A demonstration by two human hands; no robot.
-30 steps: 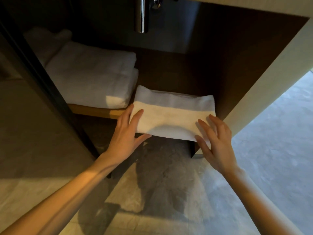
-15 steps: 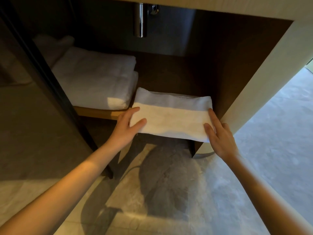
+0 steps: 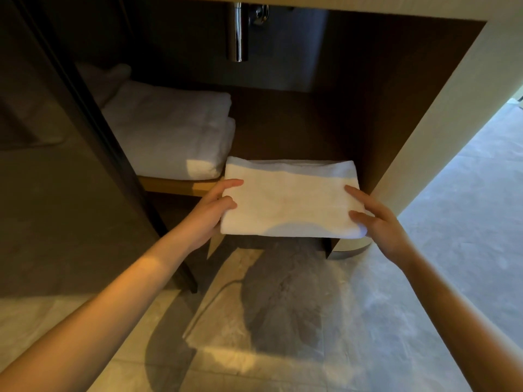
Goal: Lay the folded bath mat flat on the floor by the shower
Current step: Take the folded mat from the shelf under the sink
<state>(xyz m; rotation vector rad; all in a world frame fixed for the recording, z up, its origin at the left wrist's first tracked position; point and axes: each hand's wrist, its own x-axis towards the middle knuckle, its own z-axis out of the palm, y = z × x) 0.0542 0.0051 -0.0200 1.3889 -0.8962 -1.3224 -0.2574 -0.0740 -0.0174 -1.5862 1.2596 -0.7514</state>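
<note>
Your left hand [image 3: 210,215] has its grip clamped on the left edge of the folded bath mat [image 3: 288,203], thumb on top and the other fingers underneath. Your right hand [image 3: 376,219] is clamped on the right edge in the same manner. The mat is still folded, held level between both hands at the front lip of the shelf [image 3: 175,185] under the sink, at 12 o'clock from you. Its near edge overhangs the floor [image 3: 353,321]; whether its far edge still rests on the shelf cannot be told from this angle. A stack of folded towels [image 3: 172,134] sits on the shelf at 10 o'clock from the mat, just beside its far left corner. A chrome drain pipe [image 3: 237,32] hangs above at 12 o'clock. A dark door frame [image 3: 93,131] stands at 9 o'clock. A shadow lies on the floor directly below the mat.
</note>
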